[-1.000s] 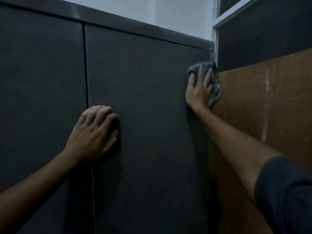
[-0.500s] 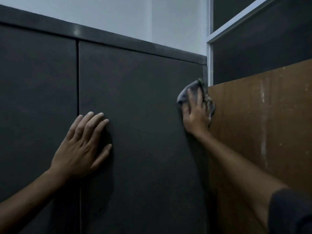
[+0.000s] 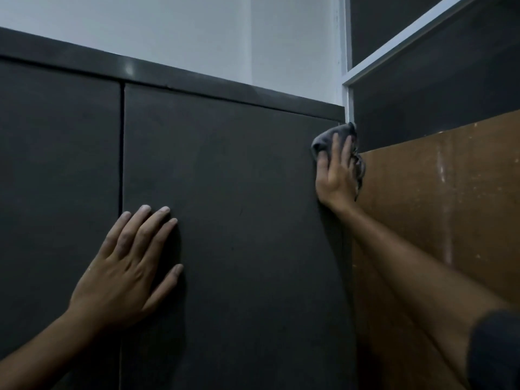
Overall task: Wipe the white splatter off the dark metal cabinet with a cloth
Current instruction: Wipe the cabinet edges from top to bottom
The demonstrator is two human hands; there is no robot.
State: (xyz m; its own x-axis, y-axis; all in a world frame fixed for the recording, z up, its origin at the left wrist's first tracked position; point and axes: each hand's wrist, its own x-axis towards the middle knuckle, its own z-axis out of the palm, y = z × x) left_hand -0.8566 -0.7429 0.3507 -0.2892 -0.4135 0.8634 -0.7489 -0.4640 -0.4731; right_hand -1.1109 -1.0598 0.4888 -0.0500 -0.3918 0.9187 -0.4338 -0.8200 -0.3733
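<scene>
Cabinet (image 3: 239, 220), dark, seen from the head view, with two door panels divided by a vertical seam (image 3: 121, 142) and a flat top rail. Left hand (image 3: 126, 268) lies flat on the right-hand panel just beside the seam, fingers straight and slightly spread, thumb out to the side, holding nothing. Right hand (image 3: 336, 173) presses a grey cloth (image 3: 326, 139) against the upper right edge of the same panel, just below the top rail; the fingers are straight and close together, pointing upward over the cloth. Cloth is bunched above the fingertips, and part of it hangs down along the right side of the hand. Brown board (image 3: 450, 198) stands just beside the cabinet's right edge, bearing pale vertical streaks and small light specks. White frame (image 3: 347, 80) rises above the corner where cabinet and board meet, with a pale wall (image 3: 197, 38) behind the cabinet. No splatter can be made out on the dark panels. A dark sleeve (image 3: 495, 350) covers the right upper arm.
</scene>
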